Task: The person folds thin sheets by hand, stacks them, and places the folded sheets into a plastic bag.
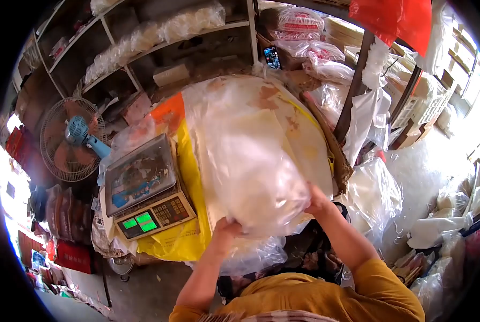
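Observation:
A large clear plastic bag [261, 182], blurred by motion and pale inside, spans the space between my two hands. My left hand [227, 229] is closed on its near left corner. At the near right side, my right hand [317, 199] grips the bag's edge. What the bag contains, if anything, cannot be made out. Beneath it lie pale sheets [269, 121] on a worktable [224, 91] covered with stained white and yellow plastic. Left of the bag stands a digital scale [143, 180] with lit green displays.
A blue fan [76, 134] stands beyond the scale at the left. Shelves [181, 33] with wrapped goods line the back. A phone [272, 57] is propped at the far edge. A dark post [355, 86] and bagged goods [377, 188] flank the right side.

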Motion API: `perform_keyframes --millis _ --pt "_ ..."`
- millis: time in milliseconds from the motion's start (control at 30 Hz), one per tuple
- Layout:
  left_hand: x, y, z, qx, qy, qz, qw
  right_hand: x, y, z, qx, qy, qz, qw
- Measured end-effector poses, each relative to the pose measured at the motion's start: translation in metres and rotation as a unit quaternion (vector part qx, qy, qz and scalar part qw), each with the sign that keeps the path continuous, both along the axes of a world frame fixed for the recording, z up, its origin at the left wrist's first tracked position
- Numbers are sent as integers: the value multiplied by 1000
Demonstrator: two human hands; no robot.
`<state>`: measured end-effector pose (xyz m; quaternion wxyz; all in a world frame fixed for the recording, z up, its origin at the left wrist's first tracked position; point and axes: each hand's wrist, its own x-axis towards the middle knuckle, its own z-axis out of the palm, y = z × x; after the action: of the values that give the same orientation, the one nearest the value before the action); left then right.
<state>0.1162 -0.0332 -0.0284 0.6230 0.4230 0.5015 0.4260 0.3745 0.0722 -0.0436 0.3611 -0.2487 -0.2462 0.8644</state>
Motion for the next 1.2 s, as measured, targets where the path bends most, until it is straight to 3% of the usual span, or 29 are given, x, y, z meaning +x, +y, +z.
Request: perform_keyframes --millis 33,100,233,300,333,400,433,467,533,700,733,833,933,1000,1067,1100,1133,1200 --pt "8 -8 11 39 -28 -29 998 -5 0 13 1 69 -43 997" --pt "35 -4 29 64 -116 16 991 -11 2 26 6 205 -127 970" --pt "38 18 32 132 -166 51 976 -20 16 18 2 243 -130 961" --pt "-4 47 7 196 -361 -34 911 -10 28 -17 -8 241 -88 967" --pt "-28 59 3 223 -451 -78 861 -16 24 -21 30 175 -133 975" --pt "-54 77 24 45 -449 59 890 -21 11 -10 61 139 -138 979" --pt "-46 84 35 144 -256 57 954 -23 4 -4 75 120 -141 980" --pt "-30 90 49 236 -49 52 969 -26 -1 -2 41 71 -177 981" --pt "-22 106 42 221 128 47 966 -27 -5 -16 22 -51 -204 977" --pt "-5 135 -10 162 260 -44 951 -21 -8 -78 11 -270 -204 941" --pt "-1 135 -19 160 278 -50 946 -15 3 -112 57 -325 -187 925" --pt "7 135 -42 163 354 -55 919 -10 2 -87 -1 -333 -122 935" --pt "17 131 -67 165 468 -74 865 -16 -1 -85 209 -473 -114 848" --pt "21 125 -73 158 527 -96 830 -20 -1 -87 176 -403 -150 886" --pt "20 125 -61 158 566 -123 800 -24 3 -78 36 -168 -209 963" --pt "18 127 -45 160 584 -130 785 -29 6 -66 -1 -72 -244 967" --pt "16 134 -24 182 601 -112 770 -31 12 -51 -14 -13 -268 963" --pt "15 156 38 340 561 49 753 -41 27 -8 66 -29 -325 943"
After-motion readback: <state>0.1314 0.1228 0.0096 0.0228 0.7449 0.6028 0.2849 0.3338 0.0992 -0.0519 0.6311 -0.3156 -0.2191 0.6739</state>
